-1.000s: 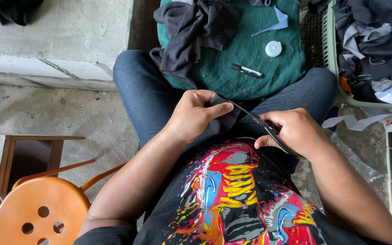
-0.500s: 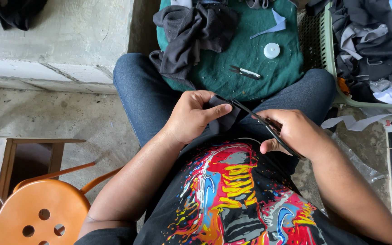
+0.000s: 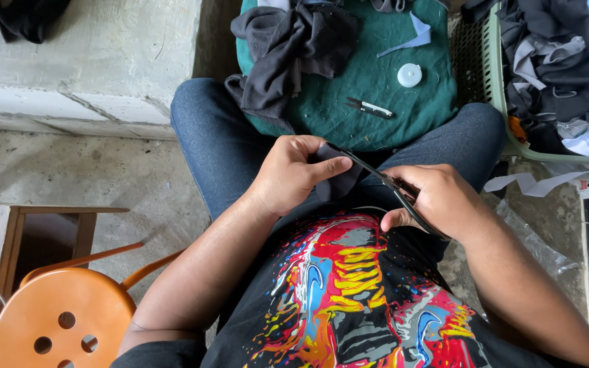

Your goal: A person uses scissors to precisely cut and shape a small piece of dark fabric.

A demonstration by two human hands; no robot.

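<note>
Seated person, viewed from above; landmark for all places is the green cushion (image 3: 376,102) lying across the knees.

Largest first: concrete step (image 3: 83,61) left of the cushion, rough and cracked. Pale green laundry basket (image 3: 506,102) hard against the cushion's right edge, heaped with dark and grey cloth scraps. Orange stool (image 3: 56,320) with round holes in the seat, well below and left of the cushion, beside a small wooden table (image 3: 42,225).

On the cushion's upper left part: a crumpled dark grey garment (image 3: 288,48), one end hanging off the near edge. Upper right part: a pale blue fabric offcut (image 3: 410,37).

Just below the cushion's near edge, over the lap: left hand (image 3: 291,174), thumb and fingers pinched together on a small piece of black cloth (image 3: 339,177). Right hand (image 3: 438,201) right of it, fingers closed through the handles of black scissors (image 3: 390,184). Blades run up-left toward the cloth, tip touching its top edge by the left thumb (blades look nearly together; the exact gap cannot be told).

Smallest, on the cushion: white round tape measure case (image 3: 409,75) toward the right; black thread snips (image 3: 369,108) near the centre, lying flat, well apart from both hands.
</note>
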